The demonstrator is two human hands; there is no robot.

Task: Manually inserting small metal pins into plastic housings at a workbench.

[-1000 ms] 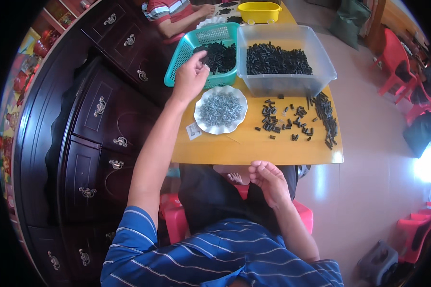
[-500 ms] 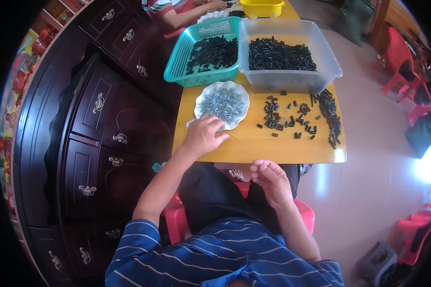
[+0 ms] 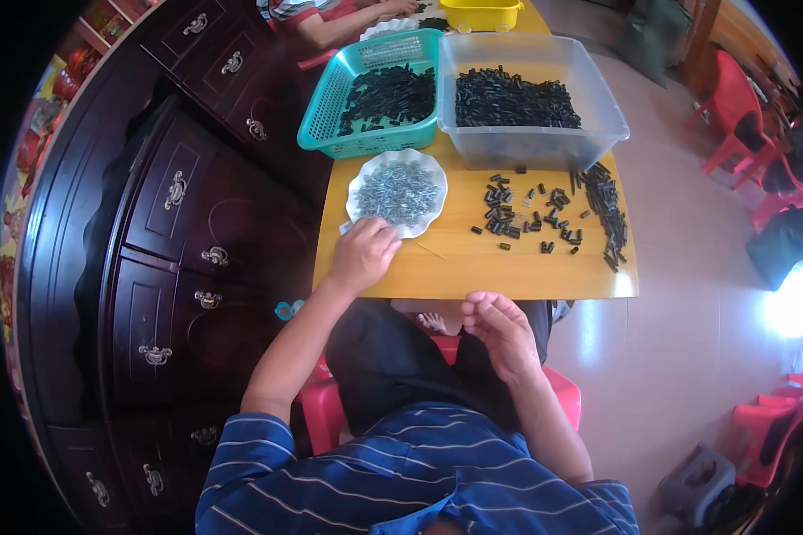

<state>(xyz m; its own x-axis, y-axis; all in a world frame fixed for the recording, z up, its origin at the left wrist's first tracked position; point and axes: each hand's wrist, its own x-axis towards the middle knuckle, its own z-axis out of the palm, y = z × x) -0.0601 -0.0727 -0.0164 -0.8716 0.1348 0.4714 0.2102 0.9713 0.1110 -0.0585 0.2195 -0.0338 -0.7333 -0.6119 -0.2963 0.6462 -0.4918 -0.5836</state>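
My left hand (image 3: 363,254) rests on the yellow table (image 3: 455,263) at the near rim of a white scalloped plate (image 3: 359,187) heaped with small silver screws (image 3: 398,190). Its fingers are curled at the plate's edge; whether they hold a screw is hidden. My right hand (image 3: 501,328) hovers just below the table's front edge, over my lap, with fingertips pinched together; anything between them is too small to see. Loose small black parts (image 3: 544,214) lie scattered on the table to the right of the plate.
A teal basket (image 3: 326,111) and a clear plastic tub (image 3: 598,98), both holding black parts, stand at the back. Further back is a yellow bin (image 3: 482,12), with another person's arm (image 3: 348,22) beside it. A dark wooden cabinet (image 3: 178,223) runs along the left. Red plastic chairs (image 3: 732,107) stand right.
My left hand came back from the teal basket toward me and settled at the near edge of the screw plate. My right hand stayed by the table's front edge.
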